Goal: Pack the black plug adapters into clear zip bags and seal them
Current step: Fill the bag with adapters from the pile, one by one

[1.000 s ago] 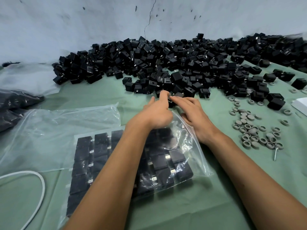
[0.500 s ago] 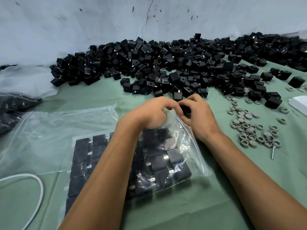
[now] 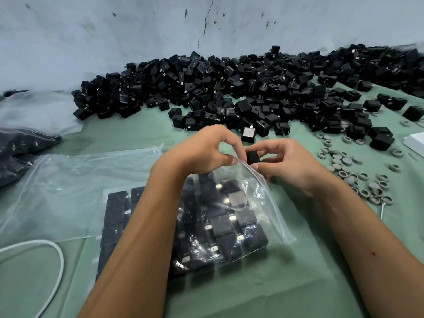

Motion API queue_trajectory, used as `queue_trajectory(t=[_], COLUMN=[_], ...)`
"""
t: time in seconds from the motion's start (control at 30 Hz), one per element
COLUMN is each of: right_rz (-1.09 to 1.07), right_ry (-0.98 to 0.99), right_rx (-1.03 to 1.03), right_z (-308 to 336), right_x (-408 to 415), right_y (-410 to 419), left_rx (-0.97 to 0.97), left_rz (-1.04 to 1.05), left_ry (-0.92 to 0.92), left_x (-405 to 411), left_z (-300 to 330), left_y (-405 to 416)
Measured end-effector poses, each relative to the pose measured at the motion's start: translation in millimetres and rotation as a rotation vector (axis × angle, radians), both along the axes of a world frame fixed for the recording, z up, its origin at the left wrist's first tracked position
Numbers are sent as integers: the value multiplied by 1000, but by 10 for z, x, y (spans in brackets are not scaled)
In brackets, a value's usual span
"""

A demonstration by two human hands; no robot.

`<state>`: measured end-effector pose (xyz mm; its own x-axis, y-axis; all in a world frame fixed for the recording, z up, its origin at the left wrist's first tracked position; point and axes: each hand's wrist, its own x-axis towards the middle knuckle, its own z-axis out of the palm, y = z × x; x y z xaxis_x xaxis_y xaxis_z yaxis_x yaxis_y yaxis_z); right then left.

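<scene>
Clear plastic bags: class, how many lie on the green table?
2. A zip bag of adapters sits under the hands; another bag lies flat to its left. More may be hidden.

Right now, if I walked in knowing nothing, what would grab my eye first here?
Probably the huge heap of black plug adapters piled along the wall at the back of the green table. Next, in the middle, the left hand pinches open the mouth of a clear zip bag already lined with adapters, while the right hand holds one more adapter at its opening.
</scene>
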<state>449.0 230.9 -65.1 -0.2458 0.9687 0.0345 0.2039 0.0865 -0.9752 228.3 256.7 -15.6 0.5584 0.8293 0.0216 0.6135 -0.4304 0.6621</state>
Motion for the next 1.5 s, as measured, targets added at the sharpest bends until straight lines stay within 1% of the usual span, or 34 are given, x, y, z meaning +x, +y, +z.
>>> queue_trajectory(t=[0.2, 0.37, 0.43, 0.5, 0.63, 0.7, 0.83, 0.93, 1.03, 1.2, 1.37, 1.43, 1.5], right_rz=[50, 42, 86, 135, 129, 110, -7, -3, 54, 109, 69, 33, 1], right_ry=[-31, 48, 48, -7, -76, -119, -168, -183, -114, 51, 99, 42, -82], right_rx=[3, 39, 29, 6, 9, 48, 165, 204, 162, 30, 42, 103, 171], right_z=[61, 66, 72, 68, 43, 30, -6, -29, -19, -24, -99, -133, -179], right_x=[119, 188, 194, 157, 37, -14, -111, -145, -86, -45, -151, -189, -226], right_y=[-24, -17, -20, -29, -53, -71, -50, -41, -46, -15, -28, -23, -3], left_rx=[29, 36, 32, 33, 32, 28, 62, 84, 87, 128, 190, 205, 212], left_rz=[34, 64, 82, 98, 89, 84, 86, 95, 102, 101, 81, 82, 82], left_ry=[-14, 6, 21, 38, 53, 39, 25, 26, 18, -16, -24, -11, 4], left_x=[-8, -4, -11, -18, -15, -3, 15, 29, 46, 71, 126, 136, 142], left_z=[1, 3, 6, 10, 12, 13, 23, 17, 5, 13, 15, 8, -5], left_y=[11, 6, 3, 2, 1, -1, 2, 8, 6, 0, -13, -14, -12])
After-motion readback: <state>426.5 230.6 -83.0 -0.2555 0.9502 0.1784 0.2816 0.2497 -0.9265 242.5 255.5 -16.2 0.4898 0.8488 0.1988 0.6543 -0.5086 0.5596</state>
